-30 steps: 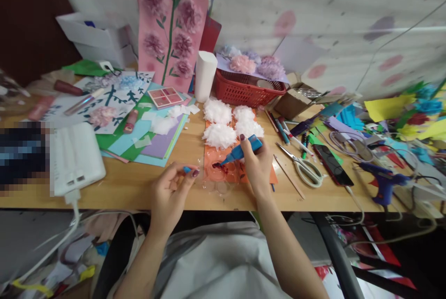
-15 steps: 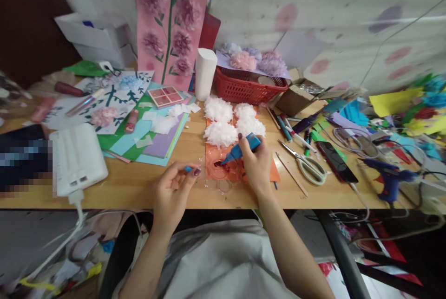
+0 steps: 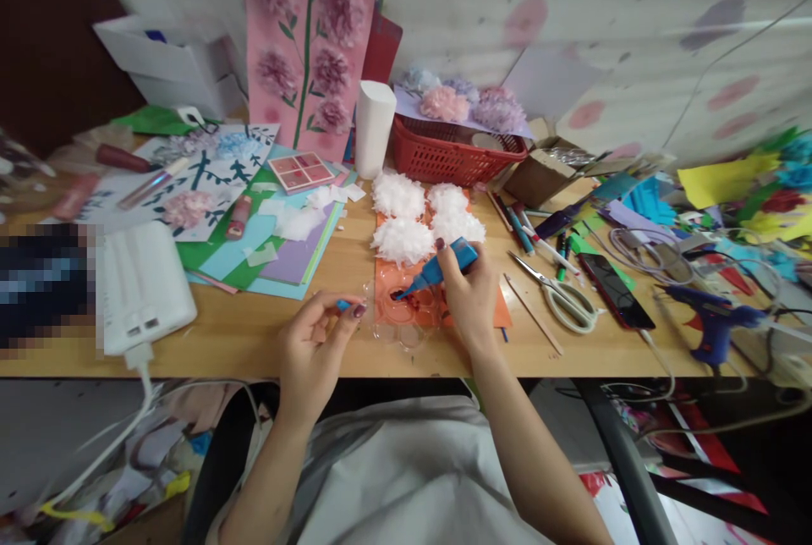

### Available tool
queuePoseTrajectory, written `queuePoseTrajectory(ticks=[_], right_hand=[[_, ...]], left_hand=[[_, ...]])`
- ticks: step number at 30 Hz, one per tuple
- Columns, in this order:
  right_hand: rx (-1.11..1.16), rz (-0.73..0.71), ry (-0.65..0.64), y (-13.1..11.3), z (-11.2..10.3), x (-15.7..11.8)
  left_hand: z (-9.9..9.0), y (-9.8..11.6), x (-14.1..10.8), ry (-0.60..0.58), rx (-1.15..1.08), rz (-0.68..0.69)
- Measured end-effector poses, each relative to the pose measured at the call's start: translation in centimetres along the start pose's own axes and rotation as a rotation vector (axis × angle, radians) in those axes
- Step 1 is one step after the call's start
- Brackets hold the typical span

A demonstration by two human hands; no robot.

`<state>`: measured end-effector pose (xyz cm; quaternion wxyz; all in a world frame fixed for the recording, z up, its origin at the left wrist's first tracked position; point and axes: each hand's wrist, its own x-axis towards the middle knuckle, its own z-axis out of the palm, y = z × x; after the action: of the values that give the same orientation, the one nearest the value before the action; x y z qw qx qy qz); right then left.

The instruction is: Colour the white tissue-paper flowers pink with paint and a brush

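Right hand (image 3: 473, 295) grips blue bottle (image 3: 452, 261); marks on power bank (image 3: 149, 278) unreadable.

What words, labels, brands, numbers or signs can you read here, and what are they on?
None can be read.
Blue bottle in the right hand: no legible lettering.
White power bank: no legible print.
Dark object at the left edge: pixelated, unreadable.
Phone: dark screen, nothing legible.
Pens beside the scissors: too small and blurred.

Tilted blue bottle (image 3: 430, 273) above clear palette (image 3: 403, 332)
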<state>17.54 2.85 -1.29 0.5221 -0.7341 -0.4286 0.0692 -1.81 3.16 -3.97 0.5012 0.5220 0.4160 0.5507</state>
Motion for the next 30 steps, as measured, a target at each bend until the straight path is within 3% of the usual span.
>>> queuePoseTrajectory(ticks=[4,7,11,14,18,21,25,30], right_hand=[[0.052,0.059,0.037,0.0,-0.1,0.1],[0.241,0.192,0.019,-0.4,-0.4,0.1],[0.624,0.429,-0.091,-1.1,-1.5,-1.0],[0.804,0.510,-0.237,-1.7,-2.3,-3.2],[0.927,0.418,-0.355,-2.2,-3.0,-6.4],[0.932,0.335,-0.392,-2.1,-3.1,-7.8],[0.827,0.247,-0.380,-1.8,-3.5,-8.6],[0.624,0.190,-0.384,-2.0,-4.2,-9.5]], left_hand=[[-0.1,-0.1,-0.1,0.002,-0.006,-0.023],[-0.2,-0.3,-0.2,0.055,-0.038,-0.064],[0.1,0.2,-0.1,0.193,-0.213,-0.125],[0.8,1.5,0.0,0.170,-0.414,-0.183],[1.9,3.2,-0.2,0.084,-0.621,-0.375],[2.5,3.6,-0.6,0.059,-0.686,-0.439],[2.6,3.3,-1.0,0.004,-0.677,-0.433],[2.4,3.1,-1.4,-0.045,-0.434,-0.373]])
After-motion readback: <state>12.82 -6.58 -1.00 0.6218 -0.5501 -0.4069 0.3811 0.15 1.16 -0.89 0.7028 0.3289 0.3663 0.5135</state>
